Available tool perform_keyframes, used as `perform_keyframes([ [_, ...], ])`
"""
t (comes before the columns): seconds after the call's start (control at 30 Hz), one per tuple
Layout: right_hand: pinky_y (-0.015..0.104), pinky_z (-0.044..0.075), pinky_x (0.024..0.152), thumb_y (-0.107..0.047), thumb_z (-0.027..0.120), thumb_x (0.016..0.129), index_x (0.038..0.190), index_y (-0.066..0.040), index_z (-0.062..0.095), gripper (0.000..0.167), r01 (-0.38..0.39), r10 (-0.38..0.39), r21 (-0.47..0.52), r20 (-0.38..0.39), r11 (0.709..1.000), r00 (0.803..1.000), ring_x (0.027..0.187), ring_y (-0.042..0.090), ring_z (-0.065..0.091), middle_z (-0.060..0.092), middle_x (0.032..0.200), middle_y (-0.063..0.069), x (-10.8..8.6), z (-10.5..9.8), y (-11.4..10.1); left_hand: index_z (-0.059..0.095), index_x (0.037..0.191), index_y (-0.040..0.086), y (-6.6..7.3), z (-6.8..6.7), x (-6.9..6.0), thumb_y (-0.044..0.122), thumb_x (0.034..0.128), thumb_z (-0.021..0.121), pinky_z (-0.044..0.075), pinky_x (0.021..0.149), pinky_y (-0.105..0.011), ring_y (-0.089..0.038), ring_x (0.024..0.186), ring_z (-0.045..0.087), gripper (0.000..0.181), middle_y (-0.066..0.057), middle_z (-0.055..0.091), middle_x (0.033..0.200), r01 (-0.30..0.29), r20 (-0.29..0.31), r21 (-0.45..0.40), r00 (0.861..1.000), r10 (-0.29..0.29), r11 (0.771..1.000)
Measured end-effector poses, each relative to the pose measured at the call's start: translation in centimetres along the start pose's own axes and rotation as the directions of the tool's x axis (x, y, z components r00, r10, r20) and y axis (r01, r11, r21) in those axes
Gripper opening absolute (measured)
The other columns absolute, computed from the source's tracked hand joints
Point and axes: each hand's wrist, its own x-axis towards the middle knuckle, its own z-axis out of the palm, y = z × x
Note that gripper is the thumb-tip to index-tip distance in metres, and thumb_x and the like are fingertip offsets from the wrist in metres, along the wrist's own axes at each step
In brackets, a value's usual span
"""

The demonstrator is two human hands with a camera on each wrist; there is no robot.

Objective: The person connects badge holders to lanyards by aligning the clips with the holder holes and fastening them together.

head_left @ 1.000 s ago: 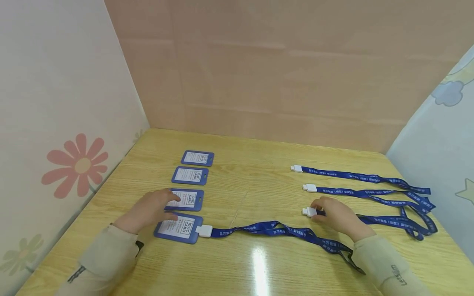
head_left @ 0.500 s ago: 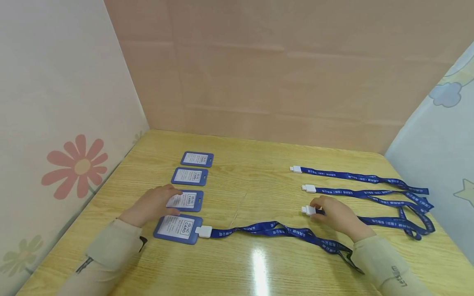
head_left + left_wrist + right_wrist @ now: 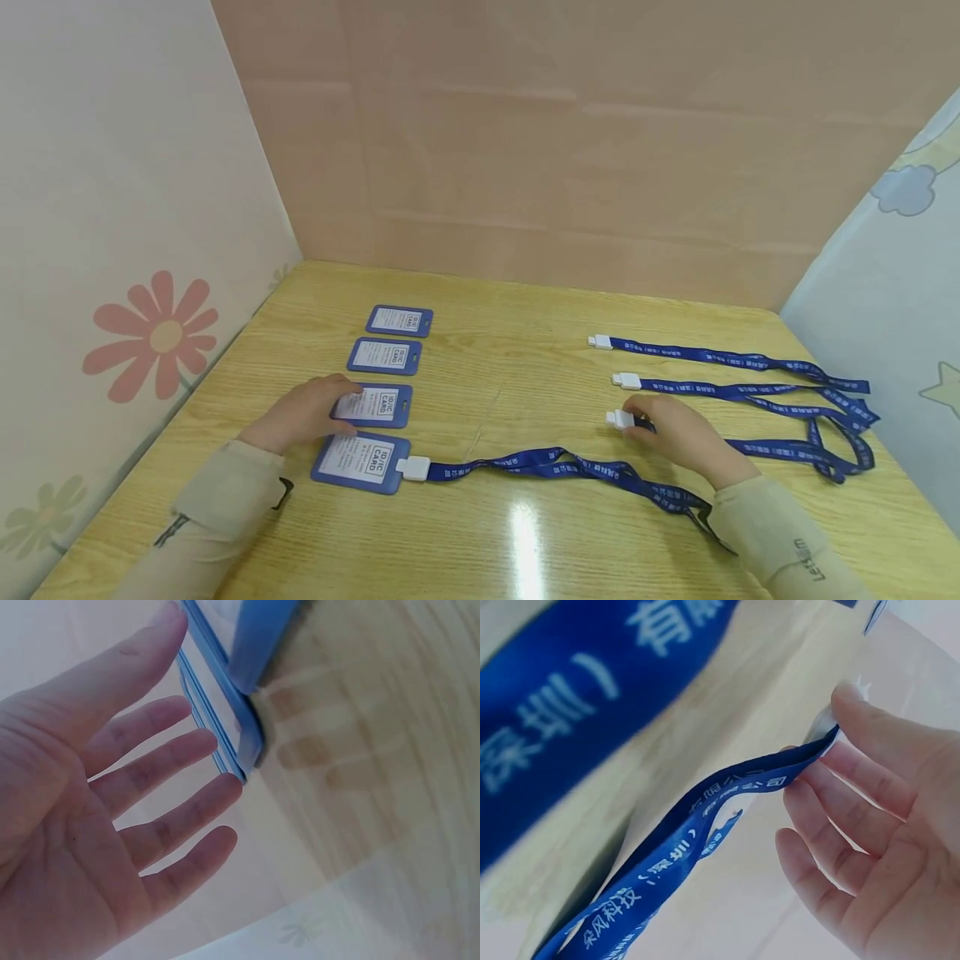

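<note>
My right hand (image 3: 671, 433) pinches the white clip (image 3: 618, 419) of a blue lanyard (image 3: 780, 448) between thumb and fingers; the printed strap trails away in the right wrist view. On the left, my left hand (image 3: 303, 412) is at the left end of a blue ID card holder (image 3: 386, 406), its fingers spread and fairly straight in the left wrist view. Whether the fingertips touch that holder cannot be told. Just nearer lies another card holder (image 3: 360, 462), with the white clip (image 3: 413, 468) of a second lanyard (image 3: 532, 464) at its slotted end.
Two more card holders (image 3: 384, 356) lie farther back on the left of the wooden table (image 3: 510, 350). Two other lanyards (image 3: 697, 389) stretch along the right side, their straps overlapping near the right edge. Walls (image 3: 555, 167) enclose the back and both sides.
My right hand has shifted slightly left and away from me, carrying the lanyard clip with it. The left hand has moved a little off the nearest card holder, toward the one behind.
</note>
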Motion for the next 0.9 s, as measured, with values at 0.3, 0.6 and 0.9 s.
perform_keyframes([
  [0.3,0.040,0.055,0.074,-0.016,0.069,0.082,0.100,-0.002,0.065,0.022,0.039,-0.040,-0.025,-0.042,0.999,0.998,0.085,0.022,0.066,0.070,0.095,0.009,0.4,-0.2,-0.4,0.058,0.121,0.000,-0.2,-0.1,-0.1,0.020,0.0754,0.076,0.047,0.094,-0.051,-0.037,0.111,0.057,0.053,-0.021,0.059,0.123,0.008,0.000,-0.015,1.000,-0.008,1.000],
  [0.6,0.040,0.055,0.071,-0.016,0.068,0.083,0.100,-0.004,0.066,0.021,0.050,-0.051,-0.019,-0.046,0.999,0.998,0.083,0.020,0.065,0.070,0.094,0.009,0.7,-0.4,-1.0,0.057,0.123,0.000,0.0,-0.2,-0.2,0.020,0.0801,0.072,0.046,0.095,-0.051,-0.038,0.113,0.056,0.050,-0.021,0.058,0.124,0.011,0.006,-0.018,1.000,-0.011,1.000],
  [0.9,0.035,0.055,0.069,-0.015,0.069,0.082,0.097,-0.004,0.066,0.019,0.093,-0.095,-0.043,-0.053,0.995,0.994,0.080,0.016,0.064,0.070,0.091,0.006,1.1,-0.7,-2.1,0.058,0.122,0.000,-0.3,-0.1,0.0,0.020,0.0820,0.070,0.047,0.095,-0.051,-0.036,0.111,0.057,0.047,-0.019,0.059,0.123,-0.017,-0.012,-0.031,1.000,0.016,0.999],
])
